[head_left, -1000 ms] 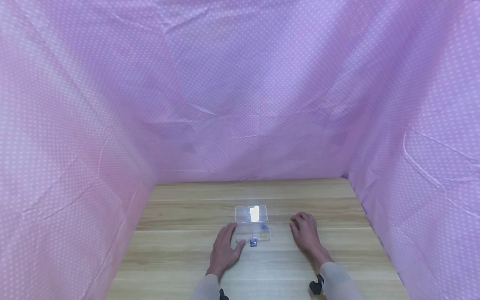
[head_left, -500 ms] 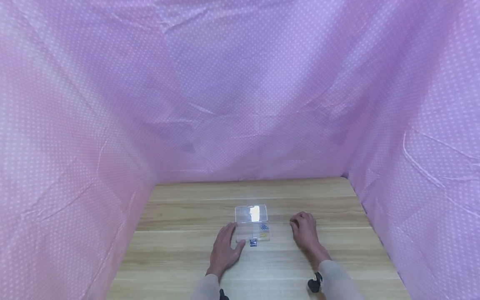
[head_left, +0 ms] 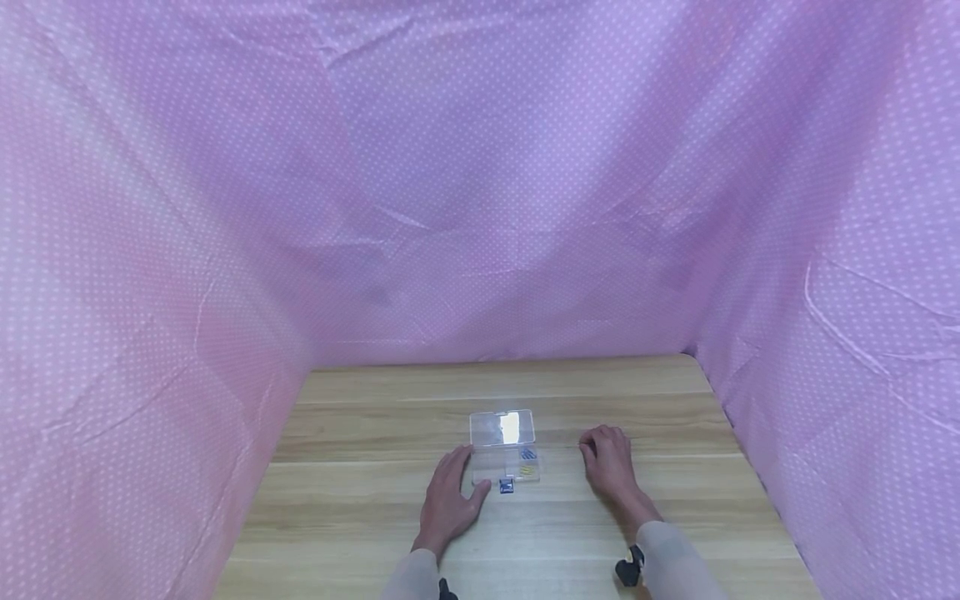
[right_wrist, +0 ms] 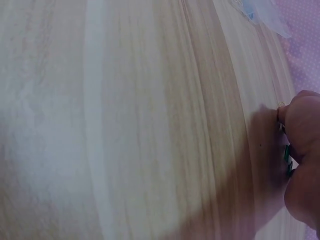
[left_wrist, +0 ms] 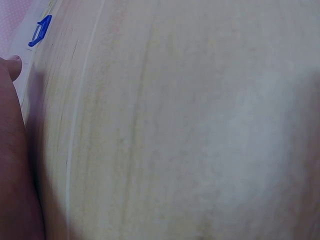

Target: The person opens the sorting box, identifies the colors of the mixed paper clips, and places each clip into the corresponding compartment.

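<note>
A clear plastic compartment box (head_left: 489,463) lies on the table with its lid (head_left: 487,428) swung back. Blue paper clips (head_left: 528,454) and yellow ones (head_left: 527,470) fill two small compartments on its right. A blue latch (head_left: 506,485) sits at the front edge. My left hand (head_left: 448,504) rests at the box's left side, thumb and fingers spread and fairly straight at its corners. To the right of the box, my right hand (head_left: 611,468) has bent fingers low over the table, pinching a yellowish paper clip (right_wrist: 281,105). Small green clips (right_wrist: 287,154) show under the hand, partly hidden.
The wood-grain table (head_left: 360,433) carries the box near its middle. Pink dotted cloth (head_left: 495,208) hangs behind the table and along both sides. Dark wrist straps (head_left: 630,567) sit by the sleeves.
My right hand and wrist have shifted very slightly left, with the fingers drawn a little closer together. The left hand and the box have stayed in place.
</note>
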A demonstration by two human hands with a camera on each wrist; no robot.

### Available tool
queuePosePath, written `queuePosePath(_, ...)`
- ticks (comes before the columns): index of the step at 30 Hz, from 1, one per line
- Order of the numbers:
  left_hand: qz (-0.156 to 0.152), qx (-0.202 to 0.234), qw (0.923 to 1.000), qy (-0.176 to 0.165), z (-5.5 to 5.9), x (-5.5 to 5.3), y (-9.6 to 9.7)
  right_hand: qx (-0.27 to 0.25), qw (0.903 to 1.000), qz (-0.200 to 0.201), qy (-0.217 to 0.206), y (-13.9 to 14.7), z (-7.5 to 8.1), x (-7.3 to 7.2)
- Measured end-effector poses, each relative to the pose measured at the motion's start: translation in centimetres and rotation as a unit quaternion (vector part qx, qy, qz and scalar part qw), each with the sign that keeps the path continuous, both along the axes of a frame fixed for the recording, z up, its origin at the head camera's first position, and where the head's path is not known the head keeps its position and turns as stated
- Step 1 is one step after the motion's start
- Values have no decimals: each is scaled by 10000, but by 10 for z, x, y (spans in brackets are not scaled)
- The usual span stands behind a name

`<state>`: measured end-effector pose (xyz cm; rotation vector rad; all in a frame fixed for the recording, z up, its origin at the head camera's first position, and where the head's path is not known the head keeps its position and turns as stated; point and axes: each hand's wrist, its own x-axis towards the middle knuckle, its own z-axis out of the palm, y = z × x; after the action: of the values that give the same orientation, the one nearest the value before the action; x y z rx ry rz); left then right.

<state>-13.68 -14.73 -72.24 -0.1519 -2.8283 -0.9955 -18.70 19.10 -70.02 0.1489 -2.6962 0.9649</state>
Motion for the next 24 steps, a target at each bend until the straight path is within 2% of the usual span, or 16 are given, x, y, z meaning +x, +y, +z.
queuePosePath(4,14,23,10000,-87,-1,-1,0,-27,10000,-17,44,0,0,1)
queuePosePath(8,9,1,10000,-96,-1,-1,0,-39,9998,-37,-175,2,0,2)
queuePosePath(14,-29,-63,9999,78,1,0,-1,-93,9990,-51,-430,4,5,3)
queuePosePath(19,2,-100,9999,118,1,0,-1,-159,9989,-56,-432,3,8,4)
queuePosePath(24,26,-66,10000,-19,3,1,0,-292,9989,-45,-353,1,12,5)
